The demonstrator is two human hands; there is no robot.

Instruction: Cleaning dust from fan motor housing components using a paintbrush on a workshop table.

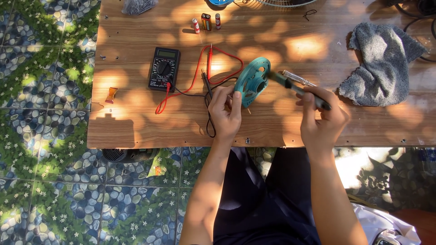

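Our left hand (225, 110) pinches the teal round plastic part (252, 80) by its lower edge, tipped up on edge on the bench (136, 122), open face toward the right. Right hand (321, 119) is closed round a screwdriver (297, 89); long axis runs up-left, tip at the part's centre. 2nd screwdriver, clear-handled (297, 78), lies just behind. Further out: 1 multimeter (164, 69) w/ red & black probes (209, 68), 3 batteries (206, 22), 1 grey cloth (382, 63).
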